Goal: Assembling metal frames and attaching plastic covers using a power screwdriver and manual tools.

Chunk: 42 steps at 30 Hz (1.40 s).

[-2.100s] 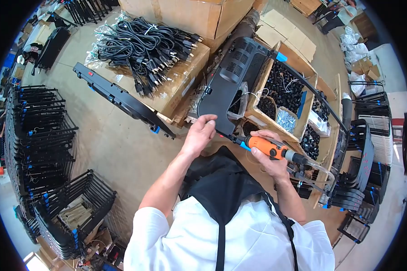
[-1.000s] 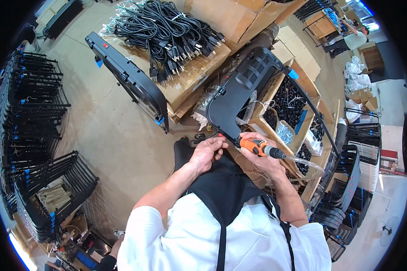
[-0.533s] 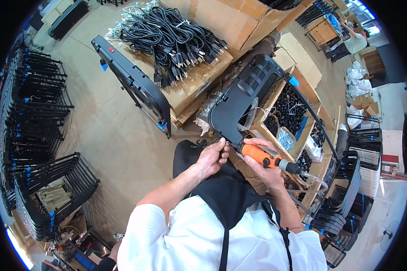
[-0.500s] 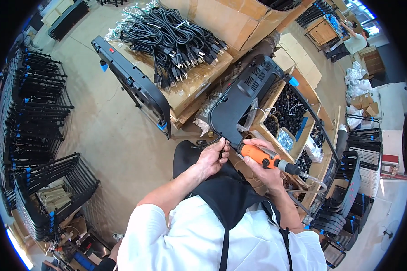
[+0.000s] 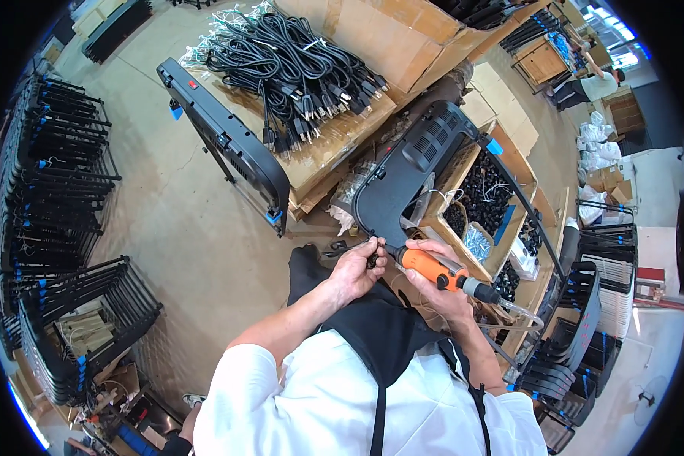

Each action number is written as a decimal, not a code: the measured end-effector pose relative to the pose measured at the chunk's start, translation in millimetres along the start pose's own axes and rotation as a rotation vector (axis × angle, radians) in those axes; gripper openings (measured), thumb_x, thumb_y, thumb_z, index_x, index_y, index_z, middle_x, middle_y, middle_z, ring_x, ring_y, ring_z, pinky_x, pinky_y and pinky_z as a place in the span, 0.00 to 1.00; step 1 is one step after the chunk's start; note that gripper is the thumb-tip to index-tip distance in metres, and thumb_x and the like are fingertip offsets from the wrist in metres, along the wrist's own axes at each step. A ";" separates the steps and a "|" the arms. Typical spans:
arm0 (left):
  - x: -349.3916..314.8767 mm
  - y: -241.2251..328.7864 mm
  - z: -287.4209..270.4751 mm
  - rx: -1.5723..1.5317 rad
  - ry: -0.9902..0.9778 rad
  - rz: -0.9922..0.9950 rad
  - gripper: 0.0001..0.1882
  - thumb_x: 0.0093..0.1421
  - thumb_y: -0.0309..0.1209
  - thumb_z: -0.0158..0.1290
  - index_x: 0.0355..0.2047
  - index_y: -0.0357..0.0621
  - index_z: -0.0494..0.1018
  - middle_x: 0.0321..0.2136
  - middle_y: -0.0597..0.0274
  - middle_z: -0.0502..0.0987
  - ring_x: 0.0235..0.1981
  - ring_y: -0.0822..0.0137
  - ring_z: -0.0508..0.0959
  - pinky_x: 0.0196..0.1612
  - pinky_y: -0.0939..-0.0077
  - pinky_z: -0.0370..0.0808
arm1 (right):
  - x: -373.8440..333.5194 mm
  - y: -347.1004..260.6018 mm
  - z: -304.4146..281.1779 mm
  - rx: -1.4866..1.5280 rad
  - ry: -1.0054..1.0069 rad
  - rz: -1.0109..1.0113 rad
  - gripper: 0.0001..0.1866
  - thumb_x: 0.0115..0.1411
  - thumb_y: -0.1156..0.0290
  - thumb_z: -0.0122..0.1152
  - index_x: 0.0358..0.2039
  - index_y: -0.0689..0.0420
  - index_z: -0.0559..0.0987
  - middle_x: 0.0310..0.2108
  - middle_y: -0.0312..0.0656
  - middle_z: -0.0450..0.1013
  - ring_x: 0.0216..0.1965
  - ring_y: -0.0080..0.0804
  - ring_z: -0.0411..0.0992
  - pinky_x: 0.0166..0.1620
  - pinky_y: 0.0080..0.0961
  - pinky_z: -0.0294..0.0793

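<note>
My right hand (image 5: 447,298) is wrapped round an orange power screwdriver (image 5: 431,268) with a clear hose at its back end. Its nose points left, toward the near corner of a black plastic panel (image 5: 387,199) with a vented housing, which leans in front of me. Close beside the tool's tip, my left hand (image 5: 355,271) is closed, fingertips pinched together. Something small and dark shows between those fingers, too small to name. Whether the tip touches the panel cannot be made out.
Left of the panel stands another black framed unit (image 5: 224,129). A cardboard box (image 5: 315,178) bears bundled black power cords (image 5: 281,64). To the right, a wooden bin (image 5: 452,247) holds black parts and silver screws. Stacked black frames (image 5: 61,175) line the left; a person (image 5: 596,85) works far right.
The screwdriver in my right hand has dropped slightly lower, its tip a little farther from the panel's corner. My left hand stays pinched near it. The whole view has shifted a little.
</note>
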<state>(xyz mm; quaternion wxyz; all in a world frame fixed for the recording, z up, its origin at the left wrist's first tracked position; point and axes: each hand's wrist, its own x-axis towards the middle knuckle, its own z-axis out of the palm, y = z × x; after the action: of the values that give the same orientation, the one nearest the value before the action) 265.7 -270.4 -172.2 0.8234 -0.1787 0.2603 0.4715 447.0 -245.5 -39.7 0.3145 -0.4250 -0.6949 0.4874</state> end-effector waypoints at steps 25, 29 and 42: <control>-13.1 29.7 -5.7 0.582 -0.027 0.143 0.10 0.77 0.36 0.48 0.47 0.44 0.72 0.27 0.68 0.75 0.23 0.77 0.70 0.23 0.82 0.64 | 132.7 7.3 20.9 0.063 0.054 -0.041 0.26 0.60 0.81 0.70 0.58 0.62 0.74 0.53 0.46 0.79 0.53 0.29 0.77 0.59 0.29 0.76; -9.7 36.1 -14.0 0.524 0.013 0.126 0.09 0.76 0.34 0.52 0.44 0.41 0.74 0.28 0.66 0.77 0.23 0.76 0.73 0.23 0.82 0.69 | 141.5 16.6 24.4 0.073 0.023 0.003 0.26 0.60 0.81 0.70 0.58 0.62 0.74 0.53 0.45 0.78 0.53 0.29 0.76 0.60 0.29 0.75; 4.5 46.5 -15.5 0.386 0.004 0.086 0.10 0.75 0.32 0.53 0.48 0.39 0.77 0.32 0.65 0.81 0.28 0.74 0.79 0.29 0.81 0.77 | 157.3 19.5 31.9 -0.142 -0.077 -0.028 0.19 0.58 0.75 0.72 0.50 0.59 0.81 0.45 0.40 0.82 0.47 0.26 0.80 0.52 0.27 0.80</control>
<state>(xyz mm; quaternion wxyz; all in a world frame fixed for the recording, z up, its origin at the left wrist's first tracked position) 223.1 -252.9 -189.5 0.8211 -0.0070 0.3547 0.4470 356.0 -114.2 -64.9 0.2634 -0.4173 -0.7452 0.4486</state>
